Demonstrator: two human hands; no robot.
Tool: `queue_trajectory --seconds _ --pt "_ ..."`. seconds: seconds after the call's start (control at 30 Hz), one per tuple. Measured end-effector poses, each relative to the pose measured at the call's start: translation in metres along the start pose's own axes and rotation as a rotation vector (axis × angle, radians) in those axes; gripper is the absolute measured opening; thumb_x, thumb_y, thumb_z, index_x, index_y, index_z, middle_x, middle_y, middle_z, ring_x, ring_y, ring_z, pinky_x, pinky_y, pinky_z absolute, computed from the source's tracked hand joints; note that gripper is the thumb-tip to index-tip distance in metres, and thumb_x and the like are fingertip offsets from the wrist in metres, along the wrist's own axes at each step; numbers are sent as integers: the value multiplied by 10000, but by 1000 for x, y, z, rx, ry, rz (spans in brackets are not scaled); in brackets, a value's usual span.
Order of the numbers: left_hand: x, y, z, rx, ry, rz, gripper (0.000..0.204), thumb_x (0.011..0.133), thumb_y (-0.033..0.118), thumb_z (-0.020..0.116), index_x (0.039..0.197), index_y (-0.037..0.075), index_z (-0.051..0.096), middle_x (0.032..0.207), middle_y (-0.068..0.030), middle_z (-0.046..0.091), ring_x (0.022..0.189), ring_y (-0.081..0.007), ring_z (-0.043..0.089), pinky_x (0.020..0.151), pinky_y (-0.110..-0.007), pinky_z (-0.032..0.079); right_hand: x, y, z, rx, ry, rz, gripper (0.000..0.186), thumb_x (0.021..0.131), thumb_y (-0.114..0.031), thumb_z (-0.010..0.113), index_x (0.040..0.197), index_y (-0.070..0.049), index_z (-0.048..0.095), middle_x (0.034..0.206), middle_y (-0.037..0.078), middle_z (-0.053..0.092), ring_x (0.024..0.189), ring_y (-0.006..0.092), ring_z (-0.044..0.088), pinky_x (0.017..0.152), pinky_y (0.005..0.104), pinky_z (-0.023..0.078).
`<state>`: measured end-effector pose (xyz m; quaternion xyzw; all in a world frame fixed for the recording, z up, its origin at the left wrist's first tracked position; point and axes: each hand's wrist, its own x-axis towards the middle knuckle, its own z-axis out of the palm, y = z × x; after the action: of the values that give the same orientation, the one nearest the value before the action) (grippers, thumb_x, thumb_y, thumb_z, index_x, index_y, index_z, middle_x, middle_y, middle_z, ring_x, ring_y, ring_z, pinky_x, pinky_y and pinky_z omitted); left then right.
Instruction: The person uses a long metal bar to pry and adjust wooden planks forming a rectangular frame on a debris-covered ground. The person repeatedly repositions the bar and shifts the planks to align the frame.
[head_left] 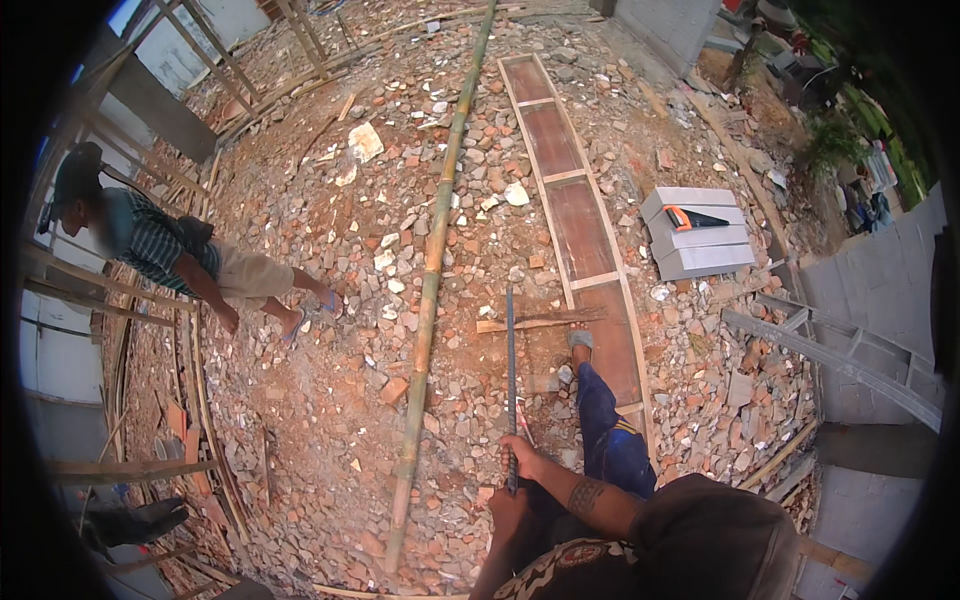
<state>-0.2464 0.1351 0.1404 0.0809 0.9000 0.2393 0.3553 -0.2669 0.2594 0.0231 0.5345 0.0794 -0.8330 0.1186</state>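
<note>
My right hand (pixel 520 457) is closed round a dark ribbed metal bar (pixel 510 360) that points away from me. Just below it, my left hand (pixel 507 512) is closed at the bar's near end. A short red tool (pixel 526 428), too small to make out, lies beside the bar. Past my hands, a rough wooden plank (pixel 500 325) lies crosswise, reaching onto a long timber-framed brown form (pixel 550 137) with several sections. My sandalled foot (pixel 580 340) is at the form's left side, by the plank. A long bamboo pole (pixel 436 250) runs along the rubble to the left.
Rubble (pixel 330 420) covers the ground. Another person (pixel 170 235) walks at the left beside timber poles (pixel 200 410). Grey blocks (pixel 700 255) carry an orange-handled saw (pixel 695 218) at the right. An aluminium ladder (pixel 850 365) leans near a block wall (pixel 850 280).
</note>
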Motion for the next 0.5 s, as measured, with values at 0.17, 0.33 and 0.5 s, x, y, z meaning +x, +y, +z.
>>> queue_trajectory --seconds 0.17,0.33,0.5 --pt "-103 -33 -102 244 -43 19 391 791 344 650 758 -46 665 722 -269 652 741 -421 676 682 -503 515 -24 -14 61 297 0 -61 232 879 -235 635 739 -111 499 592 15 439 499 164 475 485 350 461" --pt "-151 -78 -130 255 -153 -18 356 793 332 643 772 -21 681 677 -238 654 703 -414 675 669 -490 521 -16 23 54 -33 343 -132 242 833 -229 698 764 -77 523 605 33 458 465 168 447 428 342 368" --pt "-145 -176 -76 96 -189 -44 327 792 343 671 872 28 705 722 -197 682 709 -366 688 662 -468 510 -24 38 22 22 465 -101 211 842 -217 668 755 -93 520 535 0 361 400 150 321 406 343 321"
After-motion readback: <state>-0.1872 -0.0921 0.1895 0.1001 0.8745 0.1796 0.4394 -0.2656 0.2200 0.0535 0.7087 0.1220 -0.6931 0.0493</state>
